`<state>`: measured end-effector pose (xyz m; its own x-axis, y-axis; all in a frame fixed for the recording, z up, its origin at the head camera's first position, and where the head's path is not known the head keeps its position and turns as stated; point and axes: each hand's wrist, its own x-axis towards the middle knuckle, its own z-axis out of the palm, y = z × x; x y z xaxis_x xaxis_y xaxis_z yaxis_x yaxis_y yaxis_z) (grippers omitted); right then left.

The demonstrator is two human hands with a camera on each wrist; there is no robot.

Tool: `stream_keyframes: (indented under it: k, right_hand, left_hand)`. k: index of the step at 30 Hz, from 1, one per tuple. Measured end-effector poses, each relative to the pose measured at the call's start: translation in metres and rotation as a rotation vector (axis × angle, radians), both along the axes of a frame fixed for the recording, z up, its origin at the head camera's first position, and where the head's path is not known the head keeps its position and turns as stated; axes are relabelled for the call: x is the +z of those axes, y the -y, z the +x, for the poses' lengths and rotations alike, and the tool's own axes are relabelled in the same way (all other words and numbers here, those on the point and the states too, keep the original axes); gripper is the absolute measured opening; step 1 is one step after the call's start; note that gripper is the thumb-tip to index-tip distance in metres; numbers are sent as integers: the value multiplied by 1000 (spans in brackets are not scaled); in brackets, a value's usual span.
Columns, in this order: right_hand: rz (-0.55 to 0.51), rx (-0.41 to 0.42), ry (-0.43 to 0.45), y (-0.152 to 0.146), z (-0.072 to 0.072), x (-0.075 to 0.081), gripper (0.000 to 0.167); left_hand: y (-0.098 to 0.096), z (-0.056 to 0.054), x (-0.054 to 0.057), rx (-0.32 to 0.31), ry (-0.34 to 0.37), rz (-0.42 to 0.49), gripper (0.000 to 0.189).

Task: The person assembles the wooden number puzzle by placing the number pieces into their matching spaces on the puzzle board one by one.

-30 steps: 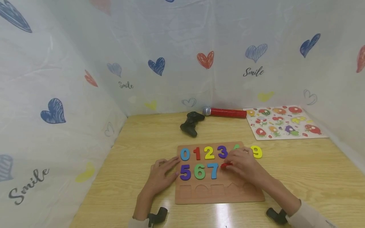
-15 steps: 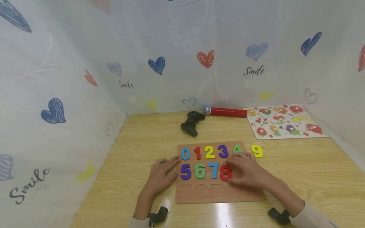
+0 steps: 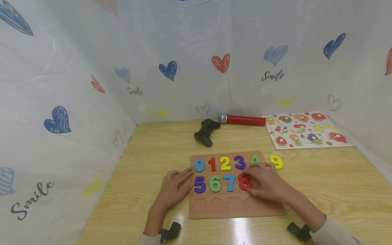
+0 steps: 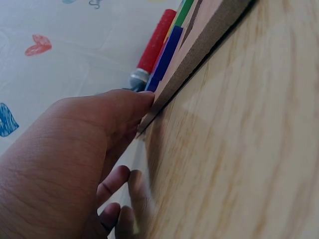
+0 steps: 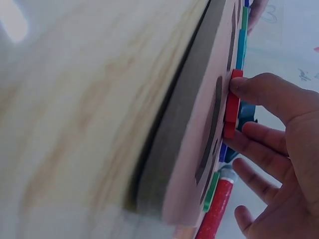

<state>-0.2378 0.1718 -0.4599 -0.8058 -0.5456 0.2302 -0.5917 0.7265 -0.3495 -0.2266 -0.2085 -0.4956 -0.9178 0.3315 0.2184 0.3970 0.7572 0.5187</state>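
Note:
A red number 8 point(image 3: 244, 181) lies at the right end of the board's lower number row, beside the blue 7 point(image 3: 229, 183). My right hand point(image 3: 265, 181) pinches this 8 between thumb and forefinger; in the right wrist view the red 8 point(image 5: 233, 103) stands slightly proud of the board. On the left edge of the wooden number board point(image 3: 220, 212) rests my left hand point(image 3: 174, 189), its fingers extended and the thumb near the purple 5 point(image 3: 199, 185). Right-hand fingers partly cover the green 4 point(image 3: 255, 160).
A yellow 9 point(image 3: 276, 162) lies right of the board's upper corner. Farther back are a black game controller point(image 3: 207, 132), a red toy microphone point(image 3: 245, 120) and a fruit puzzle board point(image 3: 309, 132). A heart-printed sheet point(image 3: 196, 88) walls the table point(image 3: 153, 146).
The red 8, first tilted and mostly hidden in the right hand, has come down flat right of the 7, then shifted slightly right. The left hand has stayed on the board's edge.

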Motion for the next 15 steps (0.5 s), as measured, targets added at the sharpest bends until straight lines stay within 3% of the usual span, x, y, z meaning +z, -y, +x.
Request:
stream_keyframes:
  k: [15]
  right_hand:
    - [-29,5,59,-1,2,1,47]
  left_hand:
    - [-1,1,0,3,-1,7,50]
